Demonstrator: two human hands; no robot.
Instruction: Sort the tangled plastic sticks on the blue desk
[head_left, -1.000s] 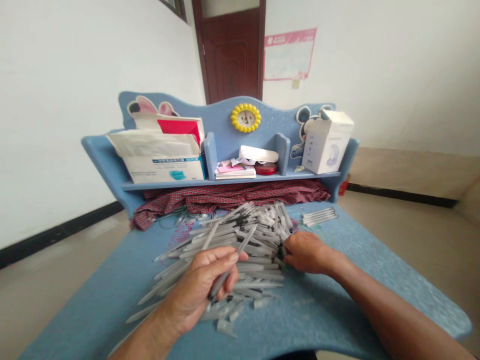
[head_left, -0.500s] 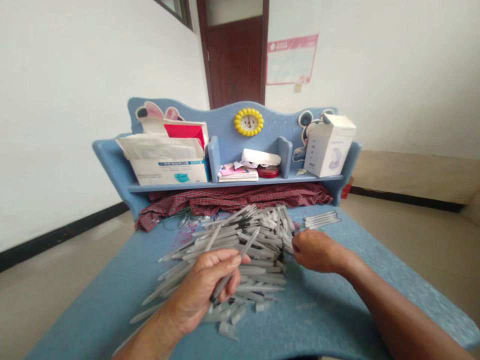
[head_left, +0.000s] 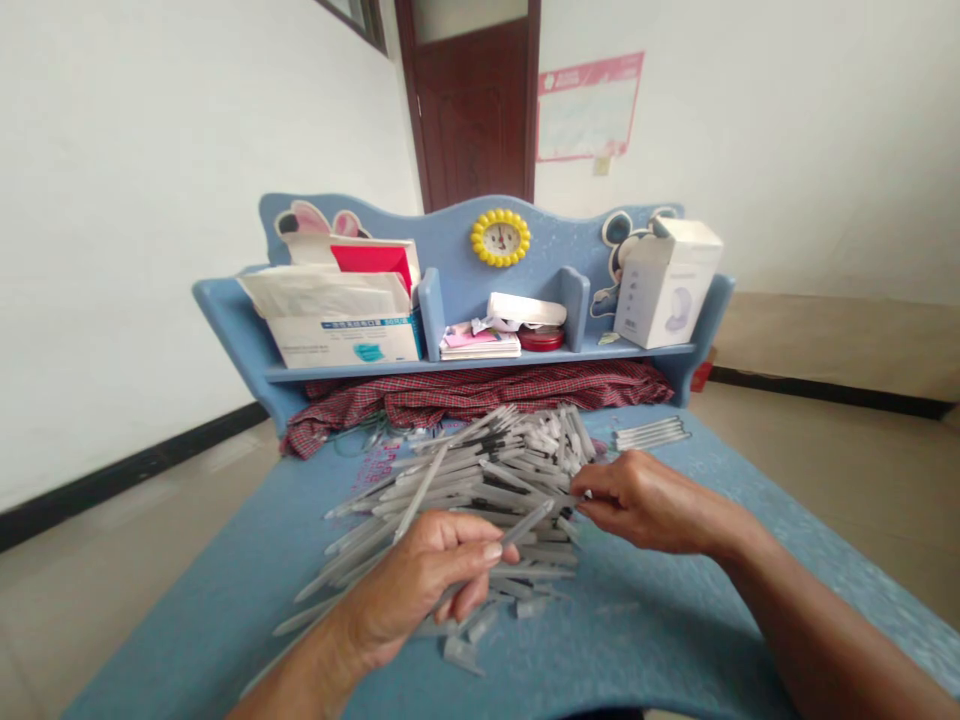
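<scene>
My left hand (head_left: 442,570) is closed around a translucent pen (head_left: 529,522), whose tip points up and to the right. Beside it, my right hand (head_left: 637,505) pinches a small translucent piece (head_left: 571,500) near the pen's tip; whether the two touch is hard to tell. Under and behind both hands lies a big pile of translucent pen parts (head_left: 427,490), some with black ends. Small clear caps (head_left: 461,652) lie at the near edge of the pile.
Several pens (head_left: 651,433) lie in a row at the back right of the blue table (head_left: 660,620). Behind are a checked cloth (head_left: 480,388) and a blue shelf (head_left: 465,366) with a mask box (head_left: 337,340), a yellow clock (head_left: 501,238) and a white box (head_left: 667,290).
The pen in my left hand has tilted lower to the right. My right hand has turned and now shows a small piece between its fingers. The view has shifted slightly.
</scene>
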